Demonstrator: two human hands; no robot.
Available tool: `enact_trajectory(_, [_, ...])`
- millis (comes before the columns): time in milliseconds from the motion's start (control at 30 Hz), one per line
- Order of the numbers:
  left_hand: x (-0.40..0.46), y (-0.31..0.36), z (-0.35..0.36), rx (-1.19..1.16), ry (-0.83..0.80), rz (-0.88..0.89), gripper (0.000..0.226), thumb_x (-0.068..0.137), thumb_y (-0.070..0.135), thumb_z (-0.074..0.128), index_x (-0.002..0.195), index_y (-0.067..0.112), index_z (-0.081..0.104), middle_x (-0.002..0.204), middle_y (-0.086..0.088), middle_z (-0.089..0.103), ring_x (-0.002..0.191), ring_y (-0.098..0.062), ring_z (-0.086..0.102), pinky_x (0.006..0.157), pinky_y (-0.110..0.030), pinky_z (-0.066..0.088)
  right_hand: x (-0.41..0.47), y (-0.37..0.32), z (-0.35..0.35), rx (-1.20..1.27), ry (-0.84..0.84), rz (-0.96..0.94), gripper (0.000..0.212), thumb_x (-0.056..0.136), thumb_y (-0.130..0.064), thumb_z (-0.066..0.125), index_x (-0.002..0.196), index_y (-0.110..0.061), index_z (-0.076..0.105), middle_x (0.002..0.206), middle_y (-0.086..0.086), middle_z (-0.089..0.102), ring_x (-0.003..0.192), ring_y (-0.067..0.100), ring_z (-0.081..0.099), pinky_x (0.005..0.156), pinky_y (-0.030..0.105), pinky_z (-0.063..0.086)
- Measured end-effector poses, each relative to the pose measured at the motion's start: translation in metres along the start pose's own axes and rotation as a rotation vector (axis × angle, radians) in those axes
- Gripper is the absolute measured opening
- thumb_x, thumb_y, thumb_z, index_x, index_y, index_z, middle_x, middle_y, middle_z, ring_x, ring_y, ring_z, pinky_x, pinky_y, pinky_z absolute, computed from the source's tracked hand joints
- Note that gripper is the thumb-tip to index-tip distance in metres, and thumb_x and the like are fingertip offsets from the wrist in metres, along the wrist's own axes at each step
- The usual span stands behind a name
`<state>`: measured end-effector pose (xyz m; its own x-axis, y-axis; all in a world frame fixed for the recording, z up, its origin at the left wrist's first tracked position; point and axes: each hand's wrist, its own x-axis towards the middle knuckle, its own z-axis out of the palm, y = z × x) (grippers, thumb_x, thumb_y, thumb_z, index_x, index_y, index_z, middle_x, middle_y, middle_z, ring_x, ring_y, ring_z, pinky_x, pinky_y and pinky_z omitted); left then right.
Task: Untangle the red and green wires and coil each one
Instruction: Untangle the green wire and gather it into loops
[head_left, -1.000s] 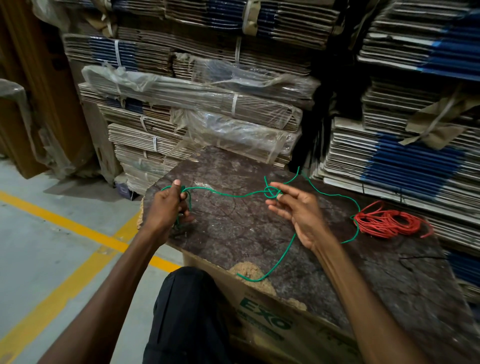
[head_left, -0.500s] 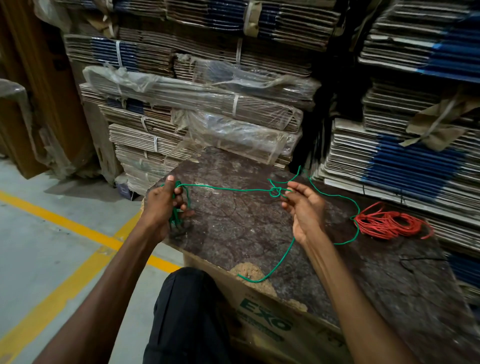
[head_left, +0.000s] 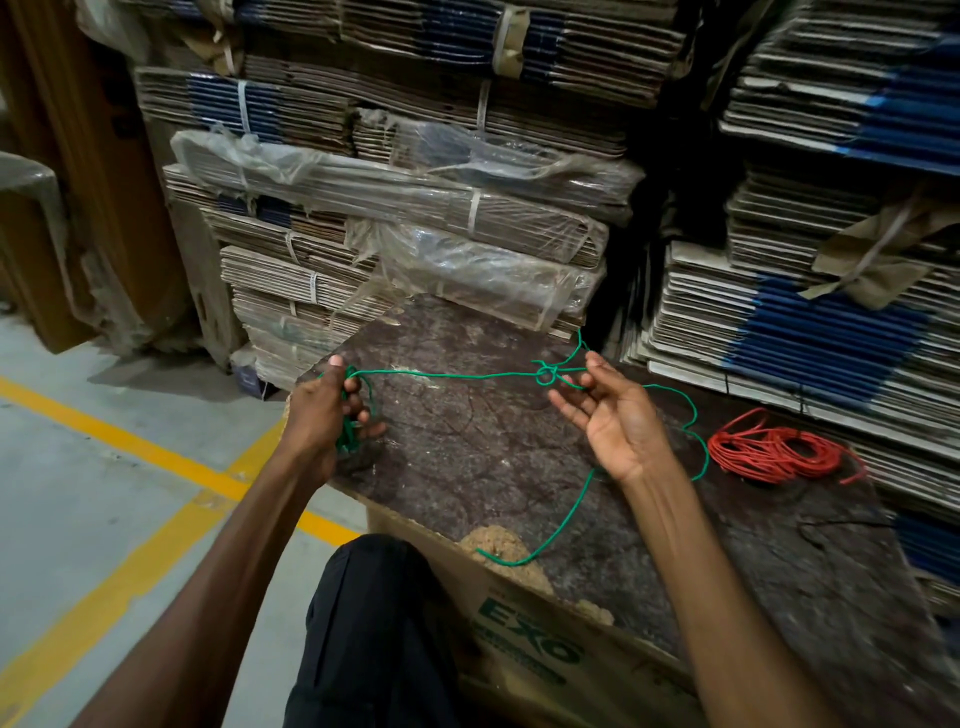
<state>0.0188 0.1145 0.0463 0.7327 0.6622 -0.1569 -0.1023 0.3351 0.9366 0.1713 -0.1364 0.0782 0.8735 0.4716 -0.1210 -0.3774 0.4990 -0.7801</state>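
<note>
The green wire (head_left: 457, 373) stretches taut between my two hands above a dark worn board (head_left: 493, 467). My left hand (head_left: 322, 410) grips a small bundle of green loops at the board's left corner. My right hand (head_left: 615, 421) is palm up, and its thumb and forefinger pinch the wire just right of a small green knot (head_left: 545, 375). From there the green wire trails behind my right wrist and curves down to the board's front edge. The red wire (head_left: 774, 452) lies apart as a loose coil on the board's right side, with no hand on it.
The board rests on a cardboard box (head_left: 524, 639) printed with green letters. Stacks of flattened cartons (head_left: 415, 208) wrapped in plastic rise right behind and to the right. Concrete floor with yellow lines (head_left: 130, 447) lies to the left. My dark-trousered knee (head_left: 374, 623) is below.
My right hand has moved right and slightly back with the wire, pulling the strand between my hands straight. My left hand has kept its bundle of loops.
</note>
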Motion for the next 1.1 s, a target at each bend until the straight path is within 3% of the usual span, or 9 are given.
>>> enact_trajectory(200, [0.002,0.001,0.001,-0.055,-0.006,-0.032,0.043,0.101,0.046,0.04,0.069,0.018,0.044,0.048,0.007,0.038,0.042,-0.009,0.045,0.059,-0.037,0.06,0.002,0.001,-0.002,-0.023,0.017,-0.079,0.024,0.094,0.004,0.046,0.106,-0.014,0.056,0.062,-0.003,0.054,0.048,0.004,0.052,0.057,0.023,0.056])
enact_trajectory(333, [0.006,0.003,-0.001,-0.054,-0.002,-0.035,0.043,0.102,0.046,0.037,0.07,0.018,0.043,0.045,0.008,0.037,0.042,-0.009,0.044,0.056,-0.035,0.06,0.0,0.001,-0.01,-0.062,-0.042,-0.056,0.032,0.091,0.008,0.041,0.109,-0.011,0.058,0.069,0.001,0.043,0.036,-0.002,0.027,0.033,0.01,0.023])
enact_trajectory(433, [0.008,0.005,-0.003,-0.065,0.003,-0.026,0.043,0.103,0.045,0.036,0.07,0.018,0.043,0.045,0.008,0.037,0.043,-0.009,0.043,0.056,-0.036,0.06,-0.006,-0.005,-0.016,-0.152,-0.114,-0.019,0.029,0.084,-0.001,0.054,0.11,-0.012,0.059,0.07,0.001,0.044,0.034,-0.004,0.021,0.03,0.01,0.016])
enact_trajectory(533, [0.009,0.006,-0.006,-0.078,0.018,-0.026,0.043,0.103,0.045,0.036,0.07,0.017,0.043,0.045,0.008,0.037,0.043,-0.01,0.043,0.056,-0.036,0.06,-0.009,-0.01,-0.018,-0.174,-0.15,-0.06,0.042,0.071,-0.016,0.071,0.111,-0.014,0.06,0.073,-0.001,0.049,0.037,-0.003,0.027,0.04,0.011,0.035])
enact_trajectory(633, [0.012,0.006,-0.009,-0.096,0.026,-0.038,0.043,0.103,0.045,0.036,0.07,0.017,0.043,0.046,0.007,0.038,0.046,-0.011,0.043,0.056,-0.037,0.06,-0.01,-0.015,-0.019,-0.03,-0.166,-0.095,0.04,0.08,-0.011,0.061,0.119,-0.018,0.057,0.073,-0.005,0.055,0.049,0.0,0.043,0.078,0.04,0.06])
enact_trajectory(733, [0.013,0.007,-0.009,-0.089,0.027,-0.041,0.044,0.102,0.046,0.037,0.07,0.017,0.044,0.046,0.007,0.037,0.045,-0.011,0.043,0.055,-0.036,0.06,-0.012,-0.019,-0.018,0.031,-0.183,-0.137,0.051,0.083,-0.007,0.054,0.133,-0.014,0.05,0.079,-0.002,0.056,0.052,0.001,0.046,0.062,0.027,0.058])
enact_trajectory(800, [0.013,0.009,-0.01,-0.095,0.033,-0.042,0.044,0.102,0.046,0.037,0.07,0.018,0.043,0.046,0.007,0.036,0.044,-0.01,0.043,0.055,-0.036,0.06,-0.012,-0.02,-0.021,-0.015,-0.194,-0.141,0.055,0.084,-0.006,0.054,0.139,-0.013,0.046,0.081,0.0,0.057,0.047,0.0,0.04,0.044,0.015,0.043])
enact_trajectory(933, [0.016,0.013,-0.017,-0.108,0.067,-0.036,0.043,0.103,0.046,0.037,0.07,0.018,0.042,0.045,0.008,0.037,0.042,-0.01,0.042,0.054,-0.036,0.06,-0.01,-0.03,-0.036,-0.468,-0.233,-0.137,0.046,0.087,-0.001,0.059,0.131,-0.013,0.054,0.079,0.004,0.064,0.037,-0.001,0.029,0.035,0.012,0.021])
enact_trajectory(1100, [0.017,0.016,-0.023,-0.083,0.063,-0.017,0.043,0.103,0.046,0.035,0.07,0.02,0.041,0.043,0.009,0.036,0.04,-0.008,0.041,0.056,-0.034,0.059,-0.009,-0.037,-0.041,-1.12,-0.296,-0.191,0.032,0.082,0.0,0.072,0.111,-0.009,0.066,0.066,0.0,0.069,0.053,-0.001,0.052,0.052,0.012,0.037])
